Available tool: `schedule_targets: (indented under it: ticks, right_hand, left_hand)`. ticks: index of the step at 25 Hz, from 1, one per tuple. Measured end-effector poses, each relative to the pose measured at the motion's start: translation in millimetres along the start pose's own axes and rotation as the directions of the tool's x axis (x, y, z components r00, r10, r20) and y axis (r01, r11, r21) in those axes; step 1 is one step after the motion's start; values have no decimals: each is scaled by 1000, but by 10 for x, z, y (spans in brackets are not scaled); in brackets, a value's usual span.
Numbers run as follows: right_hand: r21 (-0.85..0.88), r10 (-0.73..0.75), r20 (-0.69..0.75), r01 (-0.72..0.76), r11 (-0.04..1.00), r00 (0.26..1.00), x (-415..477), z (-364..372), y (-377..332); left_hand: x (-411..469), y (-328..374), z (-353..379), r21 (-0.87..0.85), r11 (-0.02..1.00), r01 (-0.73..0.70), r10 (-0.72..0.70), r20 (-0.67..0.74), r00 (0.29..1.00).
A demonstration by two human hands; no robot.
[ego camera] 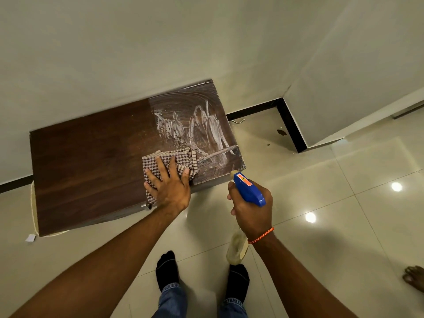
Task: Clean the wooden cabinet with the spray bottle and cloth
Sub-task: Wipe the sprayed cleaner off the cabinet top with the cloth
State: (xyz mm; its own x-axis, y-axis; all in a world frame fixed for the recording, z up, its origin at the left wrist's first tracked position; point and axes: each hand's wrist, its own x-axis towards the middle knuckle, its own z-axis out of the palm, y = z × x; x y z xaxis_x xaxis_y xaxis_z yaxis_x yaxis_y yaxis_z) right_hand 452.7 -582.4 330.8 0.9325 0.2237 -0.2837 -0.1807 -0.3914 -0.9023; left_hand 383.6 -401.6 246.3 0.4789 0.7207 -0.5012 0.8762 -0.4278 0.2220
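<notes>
The dark wooden cabinet (87,161) stands against the wall, its top seen from above. White foamy streaks and smears cover the right part of the top. A folded checked cloth (160,160) lies near the front edge, and my left hand (168,183) presses flat on it with fingers spread. My right hand (251,211) grips the spray bottle (249,188) by its neck, just off the cabinet's front right corner. The blue trigger head points toward the cabinet; the pale bottle body hangs below my wrist.
Glossy cream floor tiles (332,203) surround the cabinet. A wall corner with black skirting (290,125) juts out at the right. A pale cord (33,214) runs down the cabinet's left side. My feet in black socks (167,269) stand below; another person's bare foot (414,277) shows at far right.
</notes>
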Motion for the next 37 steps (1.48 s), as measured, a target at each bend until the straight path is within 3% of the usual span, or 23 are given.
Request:
schedule_targets:
  ticks: [3, 9, 15, 23, 37]
  right_hand:
    - [-17, 1, -1, -1, 1000, 1000, 28, -22, 8]
    - [-40, -9, 0, 9, 999, 1000, 75, -41, -25]
    - [-36, -13, 1, 13, 999, 1000, 120, -19, -49]
    - [-43, -5, -5, 5, 999, 1000, 277, 98, -122]
    - [-85, -19, 30, 21, 996, 999, 442, 317, -320]
  left_hand:
    - [183, 87, -3, 67, 998, 21, -17, -56, 998]
    - [-55, -155, 224, 188, 973, -137, 149, -54, 987]
    - [320, -29, 86, 232, 964, -127, 140, -41, 989]
    - [927, 288, -343, 143, 987, -65, 71, -37, 997]
    - [1927, 497, -1054, 173, 980, -96, 60, 207, 977]
